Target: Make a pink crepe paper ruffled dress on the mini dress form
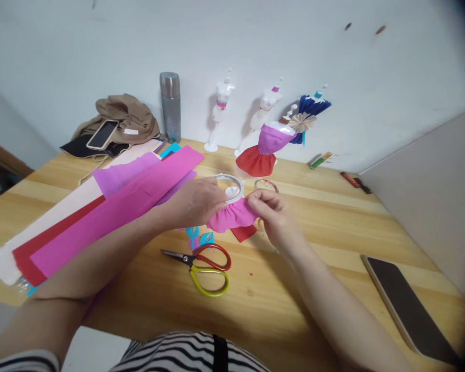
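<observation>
Between my hands is a gathered strip of pink crepe paper [232, 217], its lower edge fanned out in folds. My left hand [203, 199] pinches its left end. A white tape roll [240, 190] stands just above the strip, against the left fingertips; whether those fingers also grip it, I cannot tell. My right hand [273, 209] has thumb and forefinger closed on the strip's right end. Below the paper lie scissors [194, 261] with one red and one yellow handle, blades pointing left. A red paper piece [243, 232] and blue cut-outs [206, 238] rest nearby.
Pink, red and pale paper sheets [112, 222] cover the table's left. Along the wall stand a grey flask [171, 108], white mannequins [220, 106] and a mannequin in a purple and red dress [260, 155]. A phone [406, 305] lies right. Behind my right hand is another tape roll [269, 182].
</observation>
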The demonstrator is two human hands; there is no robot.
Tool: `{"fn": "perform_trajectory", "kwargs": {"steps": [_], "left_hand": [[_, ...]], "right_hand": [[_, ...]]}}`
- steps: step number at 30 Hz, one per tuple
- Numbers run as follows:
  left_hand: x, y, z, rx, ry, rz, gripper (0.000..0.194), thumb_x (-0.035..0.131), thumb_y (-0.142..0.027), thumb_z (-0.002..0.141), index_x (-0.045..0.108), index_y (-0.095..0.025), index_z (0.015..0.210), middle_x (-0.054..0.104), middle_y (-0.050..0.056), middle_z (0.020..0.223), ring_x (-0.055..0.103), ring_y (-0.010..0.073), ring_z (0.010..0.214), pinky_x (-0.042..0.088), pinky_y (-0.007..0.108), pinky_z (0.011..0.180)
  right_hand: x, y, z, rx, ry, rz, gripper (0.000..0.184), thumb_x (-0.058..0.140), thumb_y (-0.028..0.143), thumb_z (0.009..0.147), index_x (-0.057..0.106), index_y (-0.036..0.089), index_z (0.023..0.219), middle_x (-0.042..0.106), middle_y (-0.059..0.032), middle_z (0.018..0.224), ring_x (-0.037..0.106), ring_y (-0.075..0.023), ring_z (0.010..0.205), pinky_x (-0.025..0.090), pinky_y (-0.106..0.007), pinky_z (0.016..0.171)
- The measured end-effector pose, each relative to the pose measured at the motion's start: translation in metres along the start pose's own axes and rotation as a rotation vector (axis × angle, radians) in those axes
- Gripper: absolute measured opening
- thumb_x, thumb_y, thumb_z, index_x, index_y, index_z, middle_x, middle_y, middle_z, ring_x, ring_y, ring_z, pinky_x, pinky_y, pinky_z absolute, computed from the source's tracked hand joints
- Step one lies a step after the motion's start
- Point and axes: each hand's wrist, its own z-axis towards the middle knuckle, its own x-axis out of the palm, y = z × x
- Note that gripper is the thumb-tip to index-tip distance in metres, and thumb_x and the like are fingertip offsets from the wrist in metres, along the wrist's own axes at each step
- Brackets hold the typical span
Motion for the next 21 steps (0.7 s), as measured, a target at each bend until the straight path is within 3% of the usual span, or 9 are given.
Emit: {"fn": "perform_trajectory", "kwargs": {"steps": [9,13,21], "left_hand": [[0.001,-0.001,0.0,0.006,0.014,0.053,0.034,0.044,-0.02,0.096,0.056,-0.016,0.064,0.055,0.003,0.062,0.051,0.0173,0.068,0.038,0.028,0.062],[0.0,-0.002,0.0,0.011,0.027,0.076,0.034,0.046,-0.019,0.095,0.054,-0.016,0.062,0.054,0.003,0.06,0.05,0.0173,0.066,0.037,0.028,0.062],[0.001,-0.002,0.0,-0.015,0.078,0.071,0.035,0.043,-0.018,0.097,0.056,-0.016,0.064,0.057,0.003,0.063,0.052,0.0169,0.069,0.041,0.028,0.065]], "right_hand": [[0.011,0.007,-0.012,-0.133,0.075,-0.219,0.019,0.074,0.033,0.076,0.061,0.023,0.067,0.059,0.0009,0.059,0.052,-0.0145,0.053,0.042,-0.031,0.054],[0.013,0.009,-0.013,-0.203,0.036,-0.293,0.015,0.072,0.03,0.076,0.062,0.023,0.067,0.06,0.0004,0.06,0.052,-0.015,0.055,0.043,-0.031,0.055],[0.015,0.011,-0.016,-0.265,0.05,-0.322,0.013,0.069,0.026,0.077,0.063,0.022,0.066,0.061,0.0005,0.062,0.053,-0.0142,0.057,0.045,-0.031,0.058]]}}
